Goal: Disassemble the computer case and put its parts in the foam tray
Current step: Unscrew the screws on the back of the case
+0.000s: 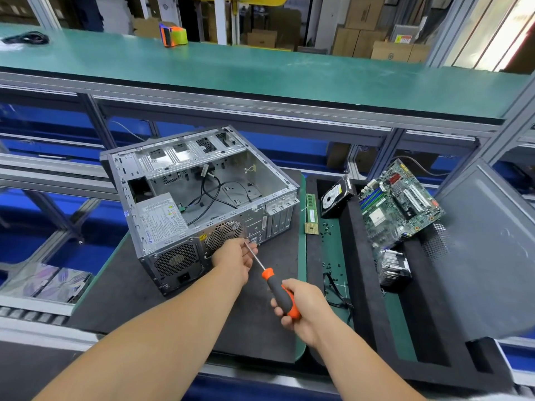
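Head view looks down on the opened computer case (199, 198), lying on its side on a dark mat (124, 308) at centre frame, its power supply (160, 218) and loose cables (212, 195) inside. Right of it sits the black foam tray (362, 273), with the grey side panel (492, 256) leaning over its right edge. In the tray's upper part rest a motherboard (401, 202), a hard drive (335, 196), a heatsink (393, 267), a RAM stick (312, 208) and scattered screws (327, 227). Below the case's rear face, the right hand (301, 309) is wrapped round the orange-and-grey screwdriver (278, 287) handle; the left hand (236, 260) pinches its shaft near the tip, right against the rear panel.
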